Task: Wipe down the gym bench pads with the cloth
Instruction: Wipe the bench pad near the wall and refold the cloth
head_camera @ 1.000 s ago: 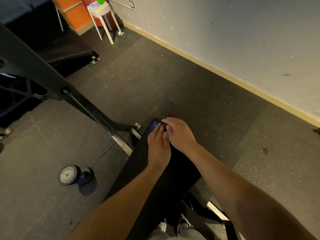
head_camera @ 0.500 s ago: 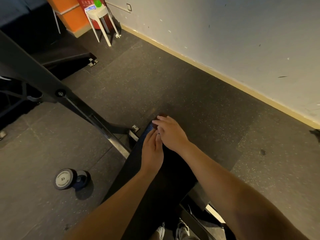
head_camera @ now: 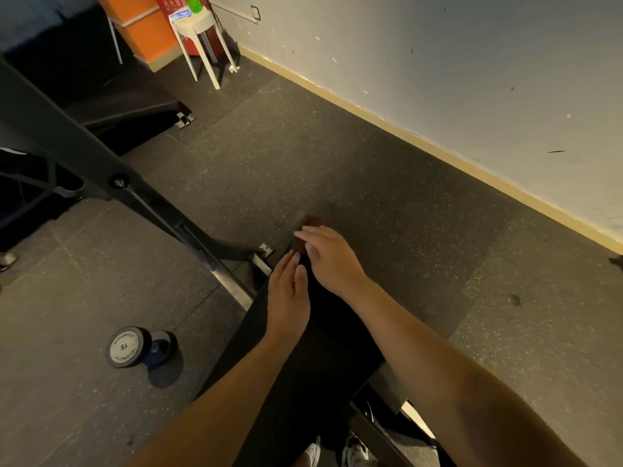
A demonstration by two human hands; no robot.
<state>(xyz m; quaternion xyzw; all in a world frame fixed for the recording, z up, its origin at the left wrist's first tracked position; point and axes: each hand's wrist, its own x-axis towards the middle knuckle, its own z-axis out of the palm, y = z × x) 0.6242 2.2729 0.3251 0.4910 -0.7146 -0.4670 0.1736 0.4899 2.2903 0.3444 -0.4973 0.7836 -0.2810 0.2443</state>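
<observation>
Wiping at the far end of the pad (head_camera: 320, 365).
I see the right hand (head_camera: 332, 257) pressing the brown cloth (head_camera: 313, 223) flat-fingered there, left hand (head_camera: 288, 298) flat beside it; the near stretch probably remains.

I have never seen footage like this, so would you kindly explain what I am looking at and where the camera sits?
There is no machine here. A person wears one wide-angle camera on the head, looking forward and down, so both forearms reach in from the bottom edge. The long black surface beneath them is a gym bench pad. The left hand lies flat on it with straight fingers. The right hand rests, fingers straight, on a dark brownish cloth at the pad's far end. Neither hand seems to grip anything. On the floor to the left lies a dumbbell marked 15, and a white stool stands near the wall.
</observation>
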